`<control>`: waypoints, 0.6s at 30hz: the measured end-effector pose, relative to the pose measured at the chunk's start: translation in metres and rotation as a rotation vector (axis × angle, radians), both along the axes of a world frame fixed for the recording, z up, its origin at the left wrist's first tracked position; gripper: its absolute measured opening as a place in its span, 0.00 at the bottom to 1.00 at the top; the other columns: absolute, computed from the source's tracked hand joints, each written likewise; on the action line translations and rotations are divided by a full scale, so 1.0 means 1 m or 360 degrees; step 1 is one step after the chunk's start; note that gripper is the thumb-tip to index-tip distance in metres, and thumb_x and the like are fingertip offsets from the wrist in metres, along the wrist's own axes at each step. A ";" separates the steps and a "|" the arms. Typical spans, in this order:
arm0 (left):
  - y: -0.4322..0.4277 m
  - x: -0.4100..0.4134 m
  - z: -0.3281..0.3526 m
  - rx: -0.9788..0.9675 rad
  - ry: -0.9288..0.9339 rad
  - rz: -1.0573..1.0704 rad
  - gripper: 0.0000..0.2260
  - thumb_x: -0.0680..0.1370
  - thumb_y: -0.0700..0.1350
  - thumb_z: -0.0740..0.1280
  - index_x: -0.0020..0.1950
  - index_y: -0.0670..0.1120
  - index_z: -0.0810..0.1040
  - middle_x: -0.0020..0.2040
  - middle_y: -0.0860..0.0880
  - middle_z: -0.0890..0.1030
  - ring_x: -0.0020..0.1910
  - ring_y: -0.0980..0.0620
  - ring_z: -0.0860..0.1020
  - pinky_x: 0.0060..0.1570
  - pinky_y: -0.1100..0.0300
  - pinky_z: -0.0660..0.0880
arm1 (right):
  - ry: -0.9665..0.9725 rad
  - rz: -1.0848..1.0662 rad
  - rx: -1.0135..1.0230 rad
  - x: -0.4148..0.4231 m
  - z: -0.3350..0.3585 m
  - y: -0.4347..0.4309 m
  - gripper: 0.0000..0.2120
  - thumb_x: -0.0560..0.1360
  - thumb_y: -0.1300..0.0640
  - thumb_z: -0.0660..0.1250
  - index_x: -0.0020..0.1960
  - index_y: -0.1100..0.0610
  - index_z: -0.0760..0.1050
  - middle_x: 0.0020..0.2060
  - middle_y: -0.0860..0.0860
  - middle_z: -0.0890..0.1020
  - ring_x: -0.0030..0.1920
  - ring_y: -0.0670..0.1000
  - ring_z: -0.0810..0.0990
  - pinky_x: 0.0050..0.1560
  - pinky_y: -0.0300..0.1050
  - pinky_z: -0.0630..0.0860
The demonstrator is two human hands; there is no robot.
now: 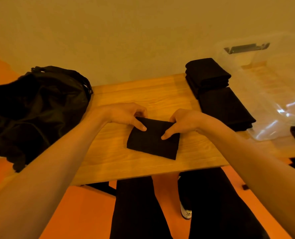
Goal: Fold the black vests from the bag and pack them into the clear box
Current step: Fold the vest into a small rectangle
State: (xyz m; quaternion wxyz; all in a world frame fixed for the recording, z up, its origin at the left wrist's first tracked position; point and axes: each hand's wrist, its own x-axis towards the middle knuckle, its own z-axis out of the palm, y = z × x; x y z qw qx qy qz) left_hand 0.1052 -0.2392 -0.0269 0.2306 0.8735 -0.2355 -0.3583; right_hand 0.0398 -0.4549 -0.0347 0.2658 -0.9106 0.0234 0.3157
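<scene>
Left grip (126, 114), right grip (184, 121) on flat, square-folded black vest (151, 145)

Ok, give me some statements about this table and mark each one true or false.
1. The left hand and right hand both hold the vest on the table. True.
2. The bag is on the person's right. False: it is on the left.
3. Folded vests lie beside the box. True.
4. The vest is spread out full length. False: it is folded into a small rectangle.
</scene>
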 end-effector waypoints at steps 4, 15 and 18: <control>0.003 -0.008 0.008 -0.0270 0.0141 0.0119 0.10 0.77 0.40 0.73 0.56 0.47 0.77 0.57 0.51 0.83 0.57 0.53 0.81 0.53 0.62 0.78 | 0.0008 -0.0084 0.0252 -0.011 0.004 -0.011 0.20 0.70 0.47 0.78 0.58 0.55 0.81 0.55 0.50 0.81 0.59 0.50 0.78 0.61 0.48 0.74; -0.025 -0.034 -0.008 -0.0906 0.0685 0.0602 0.25 0.72 0.34 0.73 0.69 0.44 0.75 0.65 0.44 0.81 0.64 0.48 0.80 0.62 0.53 0.79 | -0.0143 -0.0575 0.0865 -0.065 0.002 -0.054 0.17 0.72 0.54 0.78 0.59 0.53 0.80 0.56 0.50 0.83 0.56 0.49 0.83 0.59 0.50 0.81; -0.041 -0.038 -0.017 -0.0913 0.0726 0.0530 0.24 0.74 0.33 0.71 0.69 0.43 0.75 0.65 0.43 0.82 0.66 0.47 0.80 0.67 0.51 0.76 | -0.0158 -0.0752 0.1020 -0.080 0.005 -0.068 0.12 0.73 0.58 0.77 0.55 0.54 0.80 0.51 0.51 0.85 0.50 0.48 0.86 0.54 0.48 0.83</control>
